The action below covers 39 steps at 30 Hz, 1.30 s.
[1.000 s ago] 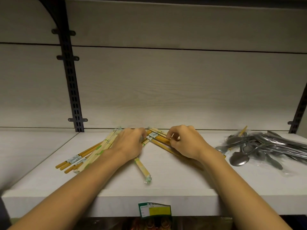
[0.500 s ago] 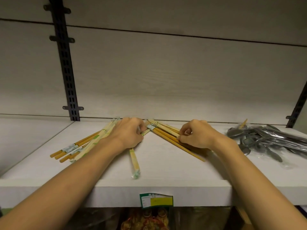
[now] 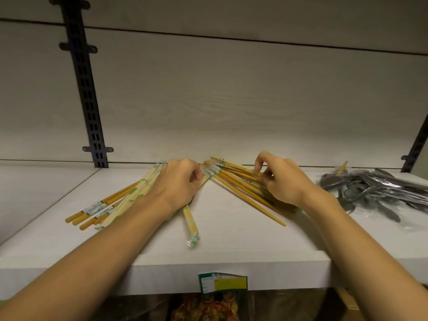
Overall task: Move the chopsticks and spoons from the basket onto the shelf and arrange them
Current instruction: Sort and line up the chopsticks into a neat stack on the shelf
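Note:
Bundles of yellow-brown chopsticks lie fanned on the white shelf [image 3: 231, 239]. A left bundle [image 3: 99, 209] with paper bands points toward the front left, partly under my left forearm. My left hand [image 3: 176, 186] curls over a wrapped pair [image 3: 191, 225] that sticks out toward the shelf's front edge. A right bundle [image 3: 240, 188] slants toward the front right, and my right hand [image 3: 282, 181] pinches it with thumb and fingers. A heap of metal spoons [image 3: 370, 188] in clear plastic lies at the far right. No basket is in view.
A dark slotted upright [image 3: 85, 89] is fixed to the back wall at the left, another [image 3: 416, 144] at the right edge. A green and yellow price tag [image 3: 222, 282] hangs on the shelf's front lip. Packaged goods [image 3: 208, 306] sit below.
My right hand has slid to the right along the right bundle and its fingers have lifted into a pinch. The left hand stays on the wrapped pair. The camera has tilted up slightly.

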Motion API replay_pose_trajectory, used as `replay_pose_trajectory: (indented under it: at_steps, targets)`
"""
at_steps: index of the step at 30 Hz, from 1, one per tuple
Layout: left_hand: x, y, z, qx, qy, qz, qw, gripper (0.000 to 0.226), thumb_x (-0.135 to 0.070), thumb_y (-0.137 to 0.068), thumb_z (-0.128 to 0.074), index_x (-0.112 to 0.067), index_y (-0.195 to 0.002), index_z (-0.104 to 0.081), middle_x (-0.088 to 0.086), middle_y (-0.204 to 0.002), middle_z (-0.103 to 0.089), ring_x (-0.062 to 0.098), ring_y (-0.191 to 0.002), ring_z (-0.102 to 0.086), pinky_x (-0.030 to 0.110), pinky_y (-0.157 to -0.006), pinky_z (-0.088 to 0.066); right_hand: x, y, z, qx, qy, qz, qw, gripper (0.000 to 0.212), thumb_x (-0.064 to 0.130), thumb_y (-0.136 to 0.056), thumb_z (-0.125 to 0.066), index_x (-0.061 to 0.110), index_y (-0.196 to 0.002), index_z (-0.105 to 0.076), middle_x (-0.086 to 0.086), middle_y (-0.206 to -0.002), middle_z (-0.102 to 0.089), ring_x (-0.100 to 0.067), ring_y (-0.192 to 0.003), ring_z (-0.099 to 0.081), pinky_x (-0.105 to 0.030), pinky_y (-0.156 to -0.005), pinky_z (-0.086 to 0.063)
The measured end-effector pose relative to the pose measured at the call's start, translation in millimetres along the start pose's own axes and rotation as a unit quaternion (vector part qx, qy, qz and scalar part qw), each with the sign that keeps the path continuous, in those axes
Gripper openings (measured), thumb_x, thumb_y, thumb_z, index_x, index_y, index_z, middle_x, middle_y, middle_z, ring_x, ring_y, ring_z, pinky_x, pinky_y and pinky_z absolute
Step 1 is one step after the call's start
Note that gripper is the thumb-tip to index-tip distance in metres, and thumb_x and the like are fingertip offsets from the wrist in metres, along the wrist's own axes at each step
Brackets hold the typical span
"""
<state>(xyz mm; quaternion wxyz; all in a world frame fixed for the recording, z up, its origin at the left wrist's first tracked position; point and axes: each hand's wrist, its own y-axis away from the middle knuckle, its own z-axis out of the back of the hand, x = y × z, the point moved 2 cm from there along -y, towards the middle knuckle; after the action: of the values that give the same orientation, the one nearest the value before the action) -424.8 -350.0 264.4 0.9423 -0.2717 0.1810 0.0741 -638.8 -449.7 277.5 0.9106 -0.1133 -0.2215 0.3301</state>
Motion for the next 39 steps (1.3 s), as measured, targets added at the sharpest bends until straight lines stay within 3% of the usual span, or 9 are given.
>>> replay_pose_trajectory:
  at_steps: [5,10,14,21,25,30,33,39]
  targets:
    - [0.2,-1.5,2.0,-0.025,0.033,0.007,0.999,0.018,-0.005,-0.088,-0.057,-0.019,-0.079,-0.065,0.0,-0.075,-0.066,0.018,-0.077,-0.062,0.025,-0.069,-0.047,2.1,0.5,-0.1,0.032,0.048,-0.023,0.998,0.033,0.007,-0.092,-0.045,0.032,-0.079,-0.062,-0.002,-0.09,-0.061,-0.022,-0.078,-0.055,-0.031,-0.064,-0.043]
    - [5.6,-1.2,-1.4,0.024,-0.05,0.014,0.998,0.009,-0.017,-0.089,-0.061,-0.017,-0.09,-0.07,0.004,-0.096,-0.069,0.023,-0.093,-0.061,0.033,-0.079,-0.051,6.9,3.2,-4.1,0.069,0.042,-0.028,0.996,0.013,0.031,-0.088,-0.058,0.027,-0.094,-0.069,0.003,-0.099,-0.065,-0.018,-0.09,-0.057,-0.038,-0.081,-0.053]
    - [5.4,-0.6,-2.5,0.046,-0.06,0.023,0.997,0.018,-0.035,-0.088,-0.066,-0.018,-0.09,-0.071,0.001,-0.093,-0.068,0.019,-0.091,-0.061,0.03,-0.076,-0.05,5.7,2.5,-4.9,0.083,0.041,-0.024,0.995,0.026,0.047,-0.082,-0.069,0.029,-0.101,-0.069,0.006,-0.105,-0.062,-0.017,-0.099,-0.055,-0.039,-0.086,-0.051]
    - [2.4,3.7,3.2,0.047,-0.057,0.028,0.997,0.01,-0.02,-0.086,-0.067,-0.023,-0.089,-0.076,-0.002,-0.094,-0.072,0.018,-0.089,-0.063,0.03,-0.076,-0.051,10.1,4.8,-4.4,0.061,0.049,-0.011,0.997,0.018,0.041,-0.077,-0.072,0.023,-0.077,-0.073,0.001,-0.092,-0.062,-0.02,-0.097,-0.051,-0.037,-0.079,-0.05]
    - [2.4,4.6,2.6,0.019,-0.038,0.036,0.998,0.022,-0.009,-0.086,-0.059,-0.018,-0.101,-0.073,-0.001,-0.1,-0.072,0.016,-0.095,-0.065,0.032,-0.083,-0.053,14.7,6.9,-2.5,0.007,0.06,0.011,0.998,0.02,0.037,-0.079,-0.071,0.017,-0.082,-0.074,-0.002,-0.099,-0.053,-0.022,-0.098,-0.046,-0.037,-0.078,-0.048]
    - [3.4,4.5,4.5,-0.05,-0.007,0.04,0.998,0.021,-0.008,-0.087,-0.058,-0.015,-0.1,-0.072,0.0,-0.094,-0.07,0.019,-0.091,-0.063,0.026,-0.079,-0.049,13.6,6.1,-2.5,0.003,0.017,0.018,1.0,0.023,0.032,-0.088,-0.059,0.014,-0.081,-0.071,-0.005,-0.077,-0.06,-0.024,-0.075,-0.056,-0.032,-0.058,-0.044]
    - [2.2,5.2,7.3,-0.082,0.01,0.029,0.996,0.021,-0.008,-0.088,-0.056,-0.016,-0.102,-0.07,0.0,-0.093,-0.069,0.017,-0.086,-0.06,0.025,-0.077,-0.046,11.0,5.5,-5.3,0.014,0.007,0.018,1.0,0.023,0.032,-0.092,-0.053,0.013,-0.087,-0.066,-0.007,-0.081,-0.064,-0.025,-0.075,-0.058,-0.039,-0.066,-0.053]
    - [4.7,4.5,7.4,-0.076,0.005,0.029,0.997,0.022,-0.009,-0.091,-0.053,-0.012,-0.104,-0.07,0.005,-0.101,-0.069,0.023,-0.095,-0.061,0.033,-0.083,-0.049,6.0,3.7,-7.4,0.031,-0.043,0.005,0.999,0.011,0.031,-0.096,-0.046,0.022,-0.103,-0.047,-0.003,-0.088,-0.058,-0.023,-0.077,-0.056,-0.041,-0.07,-0.052]
